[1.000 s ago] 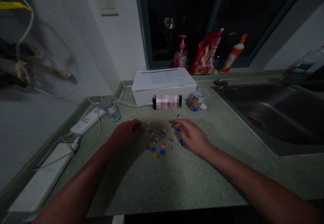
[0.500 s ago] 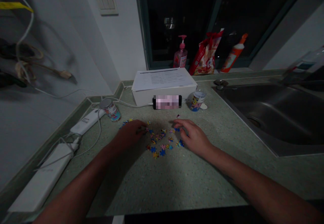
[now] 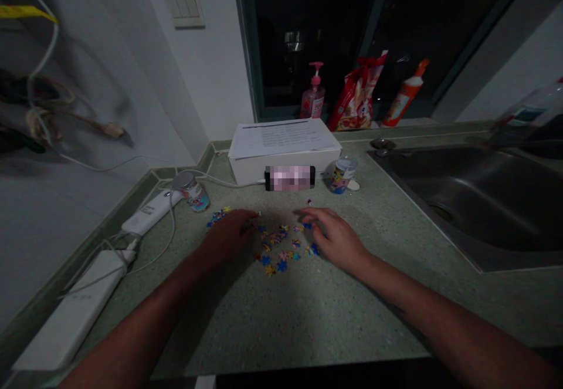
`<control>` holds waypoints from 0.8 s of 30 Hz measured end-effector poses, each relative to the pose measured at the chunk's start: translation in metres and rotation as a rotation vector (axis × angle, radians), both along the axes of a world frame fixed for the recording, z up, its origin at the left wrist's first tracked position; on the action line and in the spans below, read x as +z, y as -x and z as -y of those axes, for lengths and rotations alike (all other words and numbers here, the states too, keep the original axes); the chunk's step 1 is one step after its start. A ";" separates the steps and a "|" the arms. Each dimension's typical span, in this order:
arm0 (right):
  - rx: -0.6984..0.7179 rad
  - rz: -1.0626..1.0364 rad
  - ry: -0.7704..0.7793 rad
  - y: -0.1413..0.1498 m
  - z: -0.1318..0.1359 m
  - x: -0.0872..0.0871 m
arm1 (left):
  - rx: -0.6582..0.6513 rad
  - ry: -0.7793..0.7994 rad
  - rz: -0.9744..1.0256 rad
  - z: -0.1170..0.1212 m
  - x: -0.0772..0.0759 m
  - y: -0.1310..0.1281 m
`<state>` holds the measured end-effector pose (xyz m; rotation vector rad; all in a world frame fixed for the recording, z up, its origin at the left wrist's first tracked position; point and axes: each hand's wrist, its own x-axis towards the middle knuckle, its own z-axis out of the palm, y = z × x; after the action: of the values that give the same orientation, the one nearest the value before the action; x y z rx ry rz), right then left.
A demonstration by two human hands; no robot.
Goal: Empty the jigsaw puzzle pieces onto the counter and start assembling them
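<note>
Small jigsaw puzzle pieces point(image 3: 282, 266) in blue, yellow and pink lie scattered on the green speckled countertop point(image 3: 281, 324). At the left edge of the scatter is my left hand point(image 3: 229, 233), palm down, with its fingers loosely bent and apart; I see nothing in them. Behind its wrist lies a smaller cluster of puzzle pieces point(image 3: 216, 217). On the other side, my right hand point(image 3: 336, 237) rests low with thumb and fingers apart, beside a few blue pieces point(image 3: 313, 249). One piece point(image 3: 309, 202) sits alone farther back.
A phone point(image 3: 290, 178) leans against a white box point(image 3: 246, 169) topped with paper. Clear printed jars stand left point(image 3: 196, 194) and right point(image 3: 343, 176), the right one near a white disc point(image 3: 353, 185). Power strips point(image 3: 70, 313) and cables line the left; a sink point(image 3: 475, 201) is at right.
My left hand has shifted slightly left and its fingers have straightened a little. More of the cluster behind it shows. The right hand stays nearly still.
</note>
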<state>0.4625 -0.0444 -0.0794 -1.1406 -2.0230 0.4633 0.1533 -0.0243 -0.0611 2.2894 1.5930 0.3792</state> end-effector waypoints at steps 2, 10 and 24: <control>0.004 0.001 0.007 0.000 0.000 0.001 | -0.025 0.010 -0.019 0.000 0.000 0.000; 0.004 0.011 0.008 0.001 0.001 0.002 | -0.081 -0.001 -0.024 0.002 0.002 -0.003; 0.002 -0.001 0.001 0.001 0.000 -0.002 | -0.084 -0.033 0.012 -0.002 -0.009 0.002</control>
<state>0.4618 -0.0441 -0.0810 -1.1386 -2.0232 0.4656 0.1517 -0.0223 -0.0696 2.3648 1.4897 0.4005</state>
